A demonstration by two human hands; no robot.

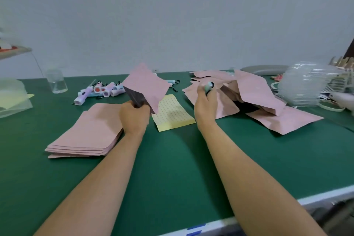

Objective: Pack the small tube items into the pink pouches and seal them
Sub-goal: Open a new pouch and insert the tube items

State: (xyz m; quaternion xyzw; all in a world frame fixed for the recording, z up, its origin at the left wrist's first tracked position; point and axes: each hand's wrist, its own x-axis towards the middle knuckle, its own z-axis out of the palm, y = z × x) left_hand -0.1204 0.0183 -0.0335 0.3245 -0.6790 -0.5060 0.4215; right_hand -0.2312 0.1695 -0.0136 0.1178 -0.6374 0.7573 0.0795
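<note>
Head view: left hand (135, 114) grips open pink pouch (146, 84) mid-table; right hand (206, 101) clutches small tube (208, 86) just right of it. Risk: pouch mouth collapses, tube snags, drops onto green table (172, 168).

A pink pouch (146, 84) tilts up at centre frame, held by its dark open mouth. A stack of flat pouches (86, 134) lies left of centre, and a loose heap of pouches (258, 94) sprawls at right. Small tubes (101, 90) (white, lilac, pale blue) cluster at centre left. A pale green tube (208, 87) is held right of centre.
</note>
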